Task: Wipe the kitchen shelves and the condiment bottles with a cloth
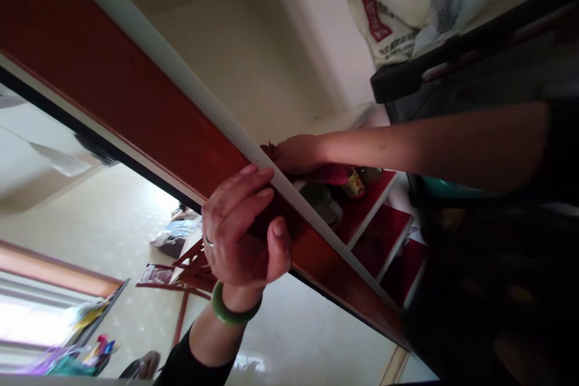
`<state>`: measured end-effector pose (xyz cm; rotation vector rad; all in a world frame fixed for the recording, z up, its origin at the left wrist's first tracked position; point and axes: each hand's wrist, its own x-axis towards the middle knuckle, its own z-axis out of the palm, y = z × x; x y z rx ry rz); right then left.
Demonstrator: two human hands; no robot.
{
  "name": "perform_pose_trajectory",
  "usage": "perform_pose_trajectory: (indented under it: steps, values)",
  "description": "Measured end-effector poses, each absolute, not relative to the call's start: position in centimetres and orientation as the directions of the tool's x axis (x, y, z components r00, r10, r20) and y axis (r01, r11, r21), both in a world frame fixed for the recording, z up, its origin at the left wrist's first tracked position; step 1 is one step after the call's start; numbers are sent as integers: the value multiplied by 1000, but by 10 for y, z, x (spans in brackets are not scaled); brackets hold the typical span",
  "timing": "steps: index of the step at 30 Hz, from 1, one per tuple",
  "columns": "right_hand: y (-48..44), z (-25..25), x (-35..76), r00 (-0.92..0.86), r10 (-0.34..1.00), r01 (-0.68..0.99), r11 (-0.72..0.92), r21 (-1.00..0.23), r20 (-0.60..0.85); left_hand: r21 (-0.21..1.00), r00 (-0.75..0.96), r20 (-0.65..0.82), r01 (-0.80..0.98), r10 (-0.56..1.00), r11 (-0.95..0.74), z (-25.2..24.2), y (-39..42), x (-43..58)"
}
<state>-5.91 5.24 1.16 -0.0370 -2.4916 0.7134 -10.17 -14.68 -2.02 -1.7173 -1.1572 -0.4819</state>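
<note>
My left hand (242, 229), with a green bangle (235, 309) at its wrist and a ring, is against the reddish-brown wooden frame (149, 93). Its fingers are bent with the tips at the pale edge strip (217, 114), and the thumb stands apart; I see nothing held. From the right, my right hand (298, 154) reaches behind that strip, over red-surfaced shelves (357, 223). Its fingers are mostly hidden, so whether it grips anything does not show. Just below the right wrist are a pink item (335, 174) and a small jar with a yellow label (355, 184).
Printed plastic bags (389, 18) sit at the upper right by a black bar (398, 81). Beyond the frame are a wooden chair (194, 271), a bright window (36, 313) and colourful bags (85, 356). The view is strongly tilted; the lower right is dark.
</note>
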Motion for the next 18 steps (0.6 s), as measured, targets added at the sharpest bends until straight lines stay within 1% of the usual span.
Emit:
perform_pose_trajectory:
  steps: [1, 2, 3, 4, 6, 8, 9, 10, 11, 13, 15, 17, 18]
  values:
    - [46, 6, -43, -848, 171, -88, 888, -451, 502, -482, 482, 795, 870, 368, -99, -19, -143, -98]
    - [40, -3, -29, -824, 171, -75, 912, -403, 540, -477, 494, 826, 869, 271, -130, -19, -139, -95]
    - [36, -13, -19, -782, 163, -77, 932, -354, 601, -487, 512, 833, 858, 209, -162, -19, -136, -93]
    - [34, -25, -11, -717, 138, -100, 950, -296, 683, -504, 533, 826, 844, 183, -185, -20, -134, -93]
    - [38, -48, -3, -565, 31, -173, 973, -156, 825, -520, 551, 818, 832, 165, -194, -22, -132, -95]
    - [54, -66, -3, -468, -67, -200, 979, -32, 881, -530, 555, 816, 830, 162, -174, -24, -131, -99]
    - [65, -72, -4, -448, -82, -185, 983, -2, 890, -533, 554, 815, 832, 168, -158, -25, -131, -101]
    - [79, -76, -5, -435, -65, -151, 988, -2, 898, -535, 553, 813, 833, 180, -140, -25, -132, -102]
    - [93, -78, -5, -422, -12, -99, 995, -33, 907, -538, 553, 811, 833, 194, -125, -25, -132, -102]
    - [121, -80, -3, -380, 163, 47, 986, -157, 911, -543, 553, 805, 833, 217, -109, -24, -132, -100]
    - [139, -79, -1, -331, 321, 181, 945, -274, 887, -545, 554, 799, 832, 236, -107, -22, -132, -96]
    - [138, -77, 1, -285, 425, 257, 897, -358, 859, -541, 548, 800, 835, 245, -100, -22, -131, -91]
    - [129, -76, 1, -270, 448, 263, 886, -382, 853, -535, 539, 805, 840, 249, -91, -22, -131, -89]
